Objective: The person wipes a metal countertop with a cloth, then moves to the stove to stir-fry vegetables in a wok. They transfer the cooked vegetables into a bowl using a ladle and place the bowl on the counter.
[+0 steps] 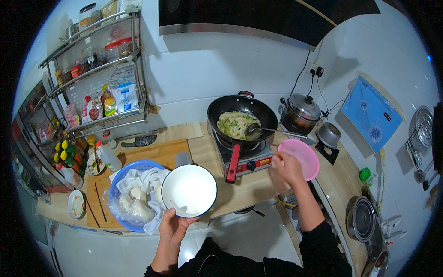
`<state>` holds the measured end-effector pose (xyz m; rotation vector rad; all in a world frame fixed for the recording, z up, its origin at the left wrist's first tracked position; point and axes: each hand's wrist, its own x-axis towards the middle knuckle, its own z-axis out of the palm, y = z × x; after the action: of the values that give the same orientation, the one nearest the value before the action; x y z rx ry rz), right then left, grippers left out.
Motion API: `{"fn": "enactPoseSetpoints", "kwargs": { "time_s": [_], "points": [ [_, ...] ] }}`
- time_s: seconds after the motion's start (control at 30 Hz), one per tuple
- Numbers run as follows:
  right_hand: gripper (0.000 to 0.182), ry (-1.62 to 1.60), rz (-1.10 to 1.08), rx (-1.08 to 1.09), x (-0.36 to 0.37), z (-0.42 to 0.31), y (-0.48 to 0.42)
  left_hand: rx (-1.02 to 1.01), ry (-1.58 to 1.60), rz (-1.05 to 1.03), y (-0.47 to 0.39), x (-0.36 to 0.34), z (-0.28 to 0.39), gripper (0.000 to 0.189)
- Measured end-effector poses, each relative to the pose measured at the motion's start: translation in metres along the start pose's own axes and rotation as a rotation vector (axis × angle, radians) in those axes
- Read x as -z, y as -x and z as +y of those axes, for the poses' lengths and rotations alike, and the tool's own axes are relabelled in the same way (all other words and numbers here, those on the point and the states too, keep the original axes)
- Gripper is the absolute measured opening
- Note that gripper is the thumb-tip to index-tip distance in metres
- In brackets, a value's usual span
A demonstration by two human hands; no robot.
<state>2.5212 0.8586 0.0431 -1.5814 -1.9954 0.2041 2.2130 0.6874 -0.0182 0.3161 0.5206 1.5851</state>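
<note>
My left hand [174, 225] grips the near rim of a white enamel bowl [189, 190] with a dark blue edge. The bowl's inside looks white, with a few small specks near the bottom. My right hand [289, 168] has curled fingers and overlaps the left side of a pink plastic basin [304, 159]. Blur hides whether it grips the basin's rim. Left of that hand, a black wok [268, 110] with a red handle sits on a portable stove [254, 164]. A pale, green-flecked food [235, 123] lies in the wok, with a metal ladle [254, 131] resting in it.
A blue plastic basket [114, 200] with white cloth and dough pieces [136, 204] stands on a wooden cutting board [162, 149]. A knife in a dark sheath [140, 141] lies behind it. A lidded pot [301, 114] stands right of the wok. A range hood [238, 29] hangs above.
</note>
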Motion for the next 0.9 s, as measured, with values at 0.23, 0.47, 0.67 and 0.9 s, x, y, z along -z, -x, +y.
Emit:
{"fn": "enactPoseSetpoints", "kwargs": {
  "time_s": [0.23,0.47,0.67,0.9],
  "points": [
    [0.022,0.551,0.331,0.196,-0.023,0.103,-0.101,-0.031,-0.06,0.004,-0.07,-0.01,-0.019,0.071],
    [0.017,0.836,-0.03,0.026,-0.047,0.162,-0.133,0.057,0.052,-0.024,-0.128,-0.022,-0.034,0.069],
    [0.012,0.717,-0.096,0.153,-0.031,0.145,-0.135,0.056,0.084,0.005,-0.154,-0.036,-0.042,0.069],
    [0.022,0.636,-0.258,-0.001,-0.006,0.13,-0.17,0.002,0.031,0.064,-0.17,-0.049,-0.056,0.071]
  ]
}}
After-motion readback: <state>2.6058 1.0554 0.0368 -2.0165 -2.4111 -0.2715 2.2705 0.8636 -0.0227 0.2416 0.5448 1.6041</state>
